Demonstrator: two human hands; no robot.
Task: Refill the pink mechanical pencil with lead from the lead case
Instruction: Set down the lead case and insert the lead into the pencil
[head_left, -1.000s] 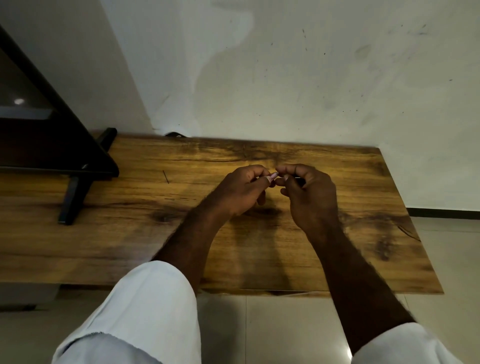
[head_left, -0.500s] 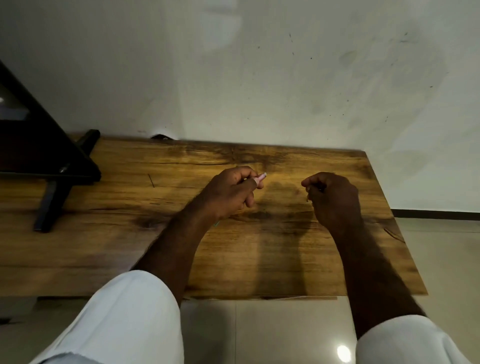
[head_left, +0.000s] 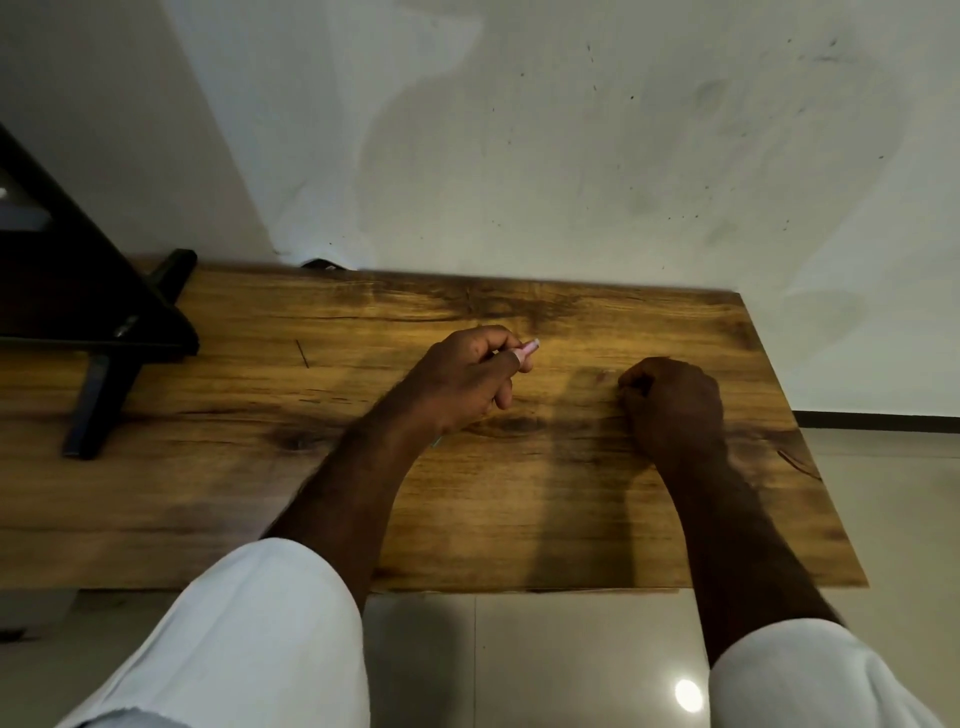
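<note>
My left hand (head_left: 467, 379) is closed around the pink mechanical pencil (head_left: 527, 349); only its pink end sticks out past my thumb, pointing right, and a teal bit of it shows below my wrist. My right hand (head_left: 670, 400) rests low on the wooden table (head_left: 519, 509), about a hand's width to the right of the left one, with its fingers curled shut. Whatever it holds is hidden inside the fingers. A thin dark lead stick (head_left: 302, 354) lies loose on the table to the left. The lead case is not visible.
A black monitor stand (head_left: 104, 364) with a slanted foot occupies the table's left end. A white wall rises right behind the table. The table's right edge (head_left: 800, 441) drops off to a glossy tiled floor.
My two hands were touching at the pencil's end a second ago. They have since separated: the right hand moved right and down to the table, while the left kept the pencil.
</note>
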